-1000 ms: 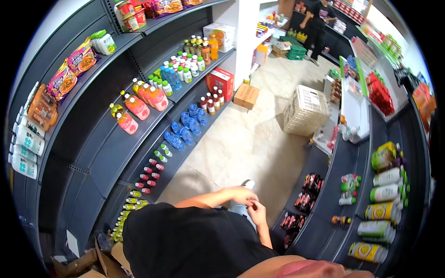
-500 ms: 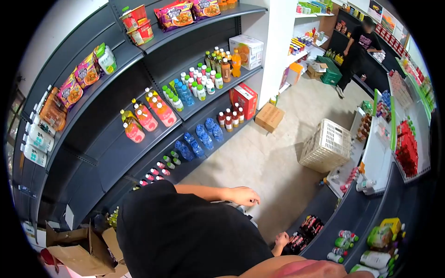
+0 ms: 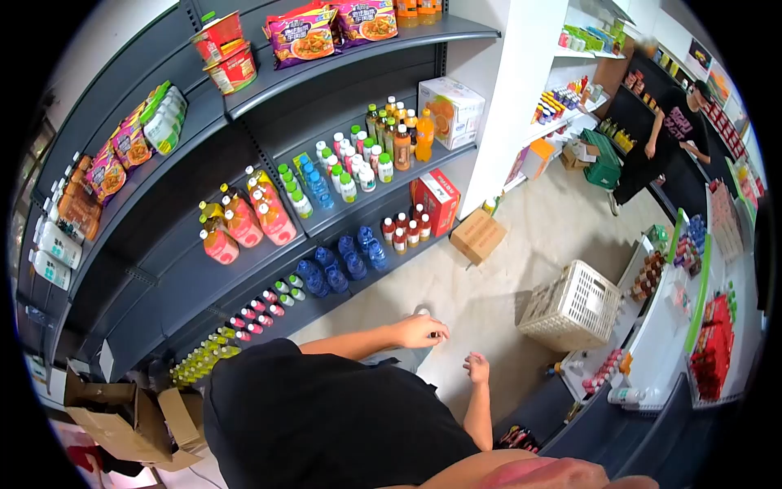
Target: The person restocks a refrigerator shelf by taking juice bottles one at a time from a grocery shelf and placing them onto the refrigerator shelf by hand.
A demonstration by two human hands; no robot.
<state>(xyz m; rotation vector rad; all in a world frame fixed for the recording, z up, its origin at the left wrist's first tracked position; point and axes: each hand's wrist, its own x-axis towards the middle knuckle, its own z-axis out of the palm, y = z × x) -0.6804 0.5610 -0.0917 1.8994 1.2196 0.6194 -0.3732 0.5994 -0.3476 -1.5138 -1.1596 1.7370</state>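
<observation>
My left hand [image 3: 420,331] is held in front of my body above the floor, its fingers curled in. A small dark spot shows at the fingers, too small to name. To the right, my right hand [image 3: 477,368] is raised with its fingers loosely apart and nothing in it. Neither hand touches a shelf. Nearest beyond my left hand, on the lower shelf, stand blue-wrapped bottles [image 3: 349,259] and small pink-capped bottles [image 3: 259,311]. A white plastic crate [image 3: 570,306] stands on the floor ahead of my right hand.
Grey shelving [image 3: 187,281] with drinks and noodle packs runs along the left. A cardboard box [image 3: 478,237] lies on the floor by the pillar. Stocked shelves line the right side. An opened carton [image 3: 122,420] sits at lower left. Another person [image 3: 664,138] stands at the far shelves.
My view has shifted, so the shelves and crate sit differently. My right hand has come up and away from the dark packs at the lower right shelf. The far person's arms have moved.
</observation>
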